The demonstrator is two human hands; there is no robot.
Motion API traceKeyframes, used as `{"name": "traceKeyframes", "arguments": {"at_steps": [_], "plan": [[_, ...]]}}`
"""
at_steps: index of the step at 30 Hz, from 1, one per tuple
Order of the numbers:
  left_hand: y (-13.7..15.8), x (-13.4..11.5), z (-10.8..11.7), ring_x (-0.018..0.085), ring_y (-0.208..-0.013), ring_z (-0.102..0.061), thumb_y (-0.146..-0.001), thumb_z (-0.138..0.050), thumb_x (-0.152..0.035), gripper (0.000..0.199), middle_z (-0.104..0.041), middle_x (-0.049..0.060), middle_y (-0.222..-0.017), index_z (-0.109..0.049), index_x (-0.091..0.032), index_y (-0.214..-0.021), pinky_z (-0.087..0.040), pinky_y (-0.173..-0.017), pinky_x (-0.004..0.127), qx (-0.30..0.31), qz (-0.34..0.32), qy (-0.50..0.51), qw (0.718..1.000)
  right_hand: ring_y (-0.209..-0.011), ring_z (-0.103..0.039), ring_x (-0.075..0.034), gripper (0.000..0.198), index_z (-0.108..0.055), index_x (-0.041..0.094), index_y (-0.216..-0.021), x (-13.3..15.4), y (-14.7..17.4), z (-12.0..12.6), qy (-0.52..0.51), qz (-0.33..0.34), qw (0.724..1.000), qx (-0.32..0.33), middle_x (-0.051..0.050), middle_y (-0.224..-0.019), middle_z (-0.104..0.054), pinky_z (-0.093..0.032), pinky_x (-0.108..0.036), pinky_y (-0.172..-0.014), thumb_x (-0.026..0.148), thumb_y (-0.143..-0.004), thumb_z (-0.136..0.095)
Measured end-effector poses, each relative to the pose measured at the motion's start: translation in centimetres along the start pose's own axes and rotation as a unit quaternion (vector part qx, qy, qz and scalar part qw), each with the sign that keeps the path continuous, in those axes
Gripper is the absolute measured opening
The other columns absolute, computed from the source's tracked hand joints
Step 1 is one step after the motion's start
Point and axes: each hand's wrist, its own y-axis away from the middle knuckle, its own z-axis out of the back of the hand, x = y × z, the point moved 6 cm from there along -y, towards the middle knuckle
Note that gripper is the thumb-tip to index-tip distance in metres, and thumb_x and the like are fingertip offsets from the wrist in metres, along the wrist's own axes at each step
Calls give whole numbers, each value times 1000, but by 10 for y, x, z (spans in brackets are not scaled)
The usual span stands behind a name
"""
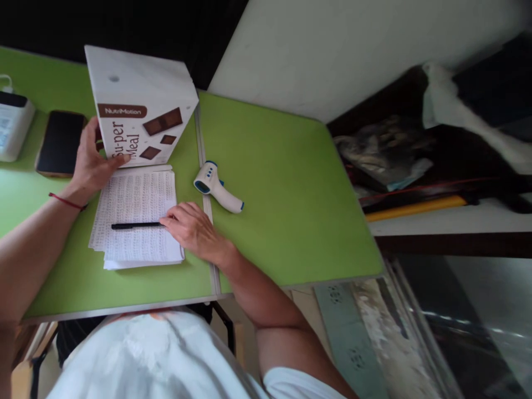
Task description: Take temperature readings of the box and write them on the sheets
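Observation:
My left hand (96, 158) grips the lower left edge of a white cardboard box (143, 105) labelled "NutriMotion Su-per Meal", its thumb on the front face. The box stands at the back of a stack of handwritten paper sheets (137, 194). Over the right side of the sheets, my right hand (191, 227) pinches the end of a black pen (135, 225), which points left across the writing. A white and blue infrared thermometer (216, 187) lies on the table just beyond my right hand. To the left of my left hand is a dark smartphone (61, 143).
The green folding table (286, 194) has a metal seam down its middle. A white charger-like block (13, 126) with a cable sits at the far left. A pale wall (316, 50) rises behind, and a cluttered shelf (415, 208) with cloth and a yellow bar stands right.

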Motion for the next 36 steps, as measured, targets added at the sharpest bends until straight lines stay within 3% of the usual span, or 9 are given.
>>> {"name": "traceKeyframes", "arguments": {"at_steps": [4, 8, 18, 21, 24, 27, 30, 32, 36], "plan": [[5, -16, 6, 21, -94, -59, -55, -88, -52, 78, -64, 8, -107, -57, -10, -113, -49, -84, 35, -54, -1, 58, 997, -82, -52, -18, 18, -69, 13, -94, -1, 1, -3, -24, -8, 1000, 6, -8, -87, -66, -38, -31, -74, 11, -92, -51], [13, -23, -4, 20, -85, -63, -67, -80, -55, 60, -69, 8, -98, -64, -10, -102, -51, -75, 34, -10, 28, 180, 983, -85, -54, -19, 18, -69, 12, -99, -4, 1, -3, -42, -12, 999, 9, -9, -90, -67, -40, -33, -77, 12, -92, -52], [33, -27, -13, 32, -91, -62, -62, -73, -70, 76, -68, 16, -104, -61, -11, -108, -50, -71, 44, 88, 120, -22, 989, -81, -58, -19, 13, -69, 15, -96, -6, 1, 1, -41, -10, 999, -19, -6, -87, -69, -44, -33, -74, 19, -88, -58], [35, -25, -14, 34, -99, -62, -67, -72, -66, 69, -66, 15, -110, -59, -15, -112, -52, -79, 48, 105, 117, -8, 988, -68, -55, -16, 16, -66, 16, -79, -38, 10, 9, -64, -89, 991, -81, -3, -72, -64, -45, -32, -67, 27, -86, -56], [34, -24, -15, 34, -106, -60, -72, -70, -62, 63, -64, 12, -116, -57, -19, -117, -50, -89, 50, 112, 82, -15, 990, -77, -57, -21, 14, -63, 15, -86, -88, 30, 17, 1, -295, 949, -112, -9, -83, -65, -47, -40, -74, 25, -81, -55], [34, -24, -15, 34, -108, -60, -74, -70, -59, 61, -63, 12, -118, -57, -21, -119, -49, -92, 50, 114, 61, -10, 991, -100, -56, -32, 45, -58, 8, -111, -119, 46, 13, 40, -417, 906, -52, -21, -108, -61, -45, -53, -84, 27, -71, -68], [33, -24, -15, 33, -105, -61, -74, -71, -57, 59, -65, 12, -114, -58, -21, -118, -51, -90, 48, 111, 57, 0, 992, -92, -59, -31, 42, -59, 8, -111, -129, 52, 2, 0, -446, 895, 6, -20, -101, -63, -47, -50, -79, 26, -73, -66], [33, -25, -15, 32, -102, -62, -74, -72, -56, 57, -66, 12, -111, -59, -20, -117, -52, -87, 46, 109, 52, 5, 993, -84, -59, -27, 32, -62, 11, -103, -130, 52, 0, -50, -464, 885, -11, -16, -93, -64, -49, -45, -74, 27, -76, -62], [34, -31, -16, 30, -101, -63, -77, -69, -55, 54, -67, 10, -111, -59, -20, -117, -52, -87, 42, 112, 35, 7, 993, -83, -59, -22, 41, -59, 17, -107, -113, 43, 7, -254, -463, 825, -199, -10, -95, -64, -50, -38, -69, 40, -73, -62]]}}
